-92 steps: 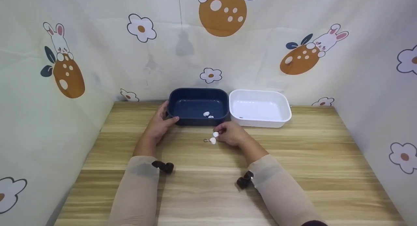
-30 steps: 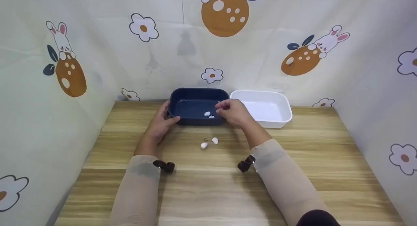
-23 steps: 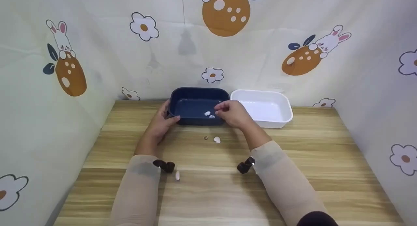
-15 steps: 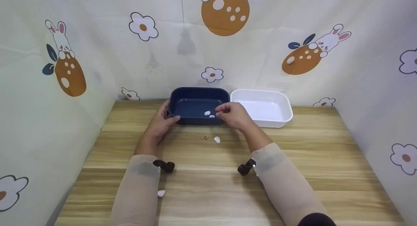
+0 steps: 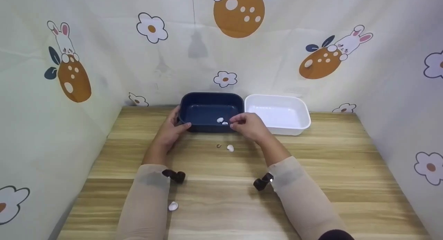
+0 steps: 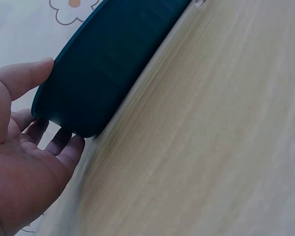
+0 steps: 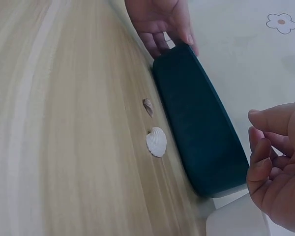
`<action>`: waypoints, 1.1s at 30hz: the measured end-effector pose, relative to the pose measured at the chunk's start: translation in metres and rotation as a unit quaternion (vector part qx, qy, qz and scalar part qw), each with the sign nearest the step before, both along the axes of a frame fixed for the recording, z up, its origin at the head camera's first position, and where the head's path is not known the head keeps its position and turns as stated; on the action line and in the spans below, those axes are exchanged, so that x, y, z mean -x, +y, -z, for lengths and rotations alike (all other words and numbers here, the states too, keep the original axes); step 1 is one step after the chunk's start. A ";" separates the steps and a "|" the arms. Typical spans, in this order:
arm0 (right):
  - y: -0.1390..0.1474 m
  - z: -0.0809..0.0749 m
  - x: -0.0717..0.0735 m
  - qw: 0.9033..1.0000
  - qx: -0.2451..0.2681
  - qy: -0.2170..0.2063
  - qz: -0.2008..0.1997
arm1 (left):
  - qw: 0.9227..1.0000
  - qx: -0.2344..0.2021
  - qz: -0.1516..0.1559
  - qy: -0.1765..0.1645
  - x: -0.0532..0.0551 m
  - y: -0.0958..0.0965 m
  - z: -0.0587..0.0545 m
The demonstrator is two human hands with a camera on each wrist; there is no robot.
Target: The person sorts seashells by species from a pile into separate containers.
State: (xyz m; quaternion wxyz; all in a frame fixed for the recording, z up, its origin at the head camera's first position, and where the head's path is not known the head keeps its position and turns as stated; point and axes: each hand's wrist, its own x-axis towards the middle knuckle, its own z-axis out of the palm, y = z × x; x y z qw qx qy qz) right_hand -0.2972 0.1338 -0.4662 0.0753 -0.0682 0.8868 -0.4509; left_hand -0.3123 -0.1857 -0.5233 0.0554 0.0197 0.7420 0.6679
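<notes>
My left hand (image 5: pixel 169 132) grips the left end of a dark blue box (image 5: pixel 207 129), thumb on the rim and fingers around its side. Above that box's right front corner hovers my right hand (image 5: pixel 251 126), fingers loosely bent; the right wrist view shows nothing between thumb and fingers. Two white seashells (image 5: pixel 220 120) lie inside the dark box. On the table in front of it are a ribbed white seashell (image 7: pixel 156 142) and a small brown spiral shell (image 7: pixel 147 106). Another white seashell (image 5: pixel 173 206) lies beside my left forearm.
A white box (image 5: pixel 285 131) stands right beside the dark one, its left front corner partly behind my right hand. Both boxes sit at the back of the wooden table (image 5: pixel 214 184), against a printed curtain (image 5: pixel 277 53). Each sleeve carries a small black camera (image 5: pixel 178 177).
My right hand rose from the shells on the table to the dark box's corner, then sank slightly. One white seashell slid toward me, stopping by my left forearm. My left hand stayed put.
</notes>
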 end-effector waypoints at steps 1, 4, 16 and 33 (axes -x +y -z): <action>0.000 0.001 -0.001 1.000 0.004 0.001 -0.001 | 1.000 0.002 0.001 0.000 0.000 0.000 0.000; 0.002 0.005 -0.005 1.000 0.018 0.002 -0.004 | 1.000 0.008 0.004 -0.003 0.000 0.000 -0.002; 0.005 0.020 -0.016 0.999 0.033 -0.011 -0.005 | 1.000 0.011 0.004 -0.010 0.001 -0.002 -0.001; 0.007 0.042 -0.025 0.996 0.052 -0.036 -0.064 | 1.000 -0.002 0.002 -0.011 -0.001 -0.001 -0.002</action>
